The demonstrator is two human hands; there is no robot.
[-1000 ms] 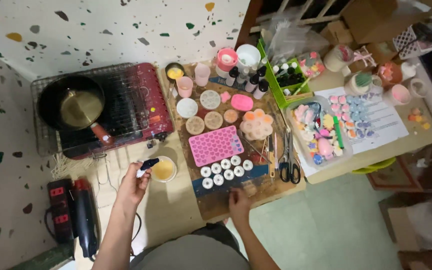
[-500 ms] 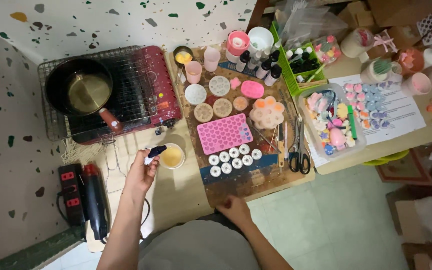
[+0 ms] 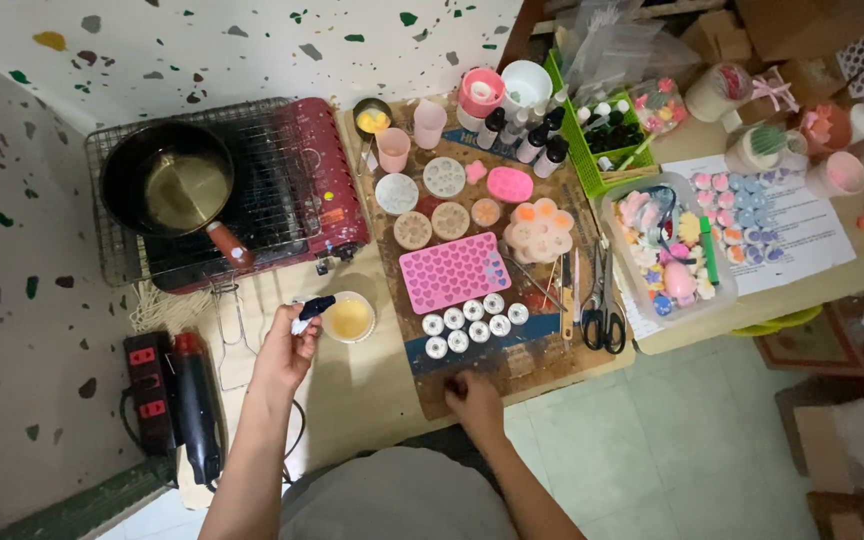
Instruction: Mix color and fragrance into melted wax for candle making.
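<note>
**At the counter's near edge: a dropper held over a small cup of pale liquid**

Over the small white cup (image 3: 349,317) of pale yellow liquid, the left hand (image 3: 285,352) holds a little dark dropper bottle (image 3: 313,308), its tip at the cup's left rim. That grip is narrow, fingers pinched around the bottle. The cup stands on the counter (image 3: 352,400), just left of a wooden board (image 3: 512,355). The right hand (image 3: 473,397) rests on the board's near edge with curled fingers; whether it holds anything cannot be told.

To do this well, it seems wise to keep the tip above the cup's middle and to steady the cup, since it sits near the counter's edge.

On the board, right of the cup, lie a row of small round metal cups (image 3: 474,322), a pink heart mould (image 3: 453,270) and scissors (image 3: 602,300). Behind the cup, a red stove (image 3: 322,180) carries a dark pan (image 3: 170,185). A black power strip (image 3: 147,390) lies well to the left.
</note>
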